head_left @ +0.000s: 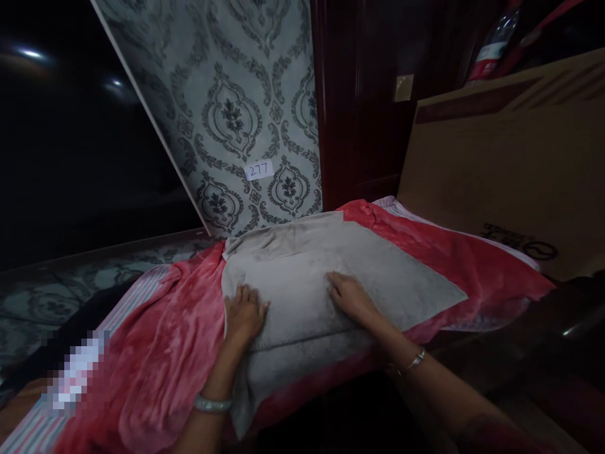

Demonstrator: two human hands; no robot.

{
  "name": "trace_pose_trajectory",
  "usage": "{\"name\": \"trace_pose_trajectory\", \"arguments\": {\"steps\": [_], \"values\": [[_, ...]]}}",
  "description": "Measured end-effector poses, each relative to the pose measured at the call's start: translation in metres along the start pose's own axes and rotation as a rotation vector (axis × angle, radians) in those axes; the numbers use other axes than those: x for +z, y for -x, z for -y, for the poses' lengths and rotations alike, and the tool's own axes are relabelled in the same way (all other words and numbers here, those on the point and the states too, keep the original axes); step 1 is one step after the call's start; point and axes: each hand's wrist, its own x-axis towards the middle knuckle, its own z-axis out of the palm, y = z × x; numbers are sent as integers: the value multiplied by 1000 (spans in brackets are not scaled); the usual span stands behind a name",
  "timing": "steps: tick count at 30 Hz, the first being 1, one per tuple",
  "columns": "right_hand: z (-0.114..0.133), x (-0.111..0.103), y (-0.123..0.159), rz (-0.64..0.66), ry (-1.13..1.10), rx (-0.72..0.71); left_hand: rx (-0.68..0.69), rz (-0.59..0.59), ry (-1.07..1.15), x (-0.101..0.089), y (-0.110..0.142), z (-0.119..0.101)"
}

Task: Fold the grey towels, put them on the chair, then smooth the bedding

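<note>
A light grey cloth (pixel 302 284) with a soft, plush-looking surface lies spread over a red blanket (pixel 184 315). A crease or seam crosses its near part, and its near left corner hangs down over the blanket. My left hand (pixel 244 315) rests on the cloth by its left edge, palm down with the fingers apart. Near the middle of the cloth, my right hand (pixel 350 296) also lies palm down, its fingers stretched to the left. Neither hand has anything visible in its grasp.
Striped fabric (pixel 137 296) shows under the red blanket. A large cardboard box (pixel 510 164) stands at the right, with a plastic bottle (pixel 494 50) behind it. Patterned wallpaper (pixel 231 113) bears a paper label (pixel 259 169) reading 277. A dark screen (pixel 80 139) fills the left.
</note>
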Motion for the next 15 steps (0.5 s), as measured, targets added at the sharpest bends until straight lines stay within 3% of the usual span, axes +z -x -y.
{"name": "trace_pose_trajectory", "arguments": {"steps": [4,7,10,15], "values": [[0,-13,-52,-22,34,103,191,47,95,-23,-47,-41],[3,-10,-78,5,63,175,280,79,159,-26,-83,-73],[1,5,-85,13,104,94,315,42,169,-6,-105,-91],[-6,25,-83,6,116,60,330,-77,153,33,-112,-97]]}}
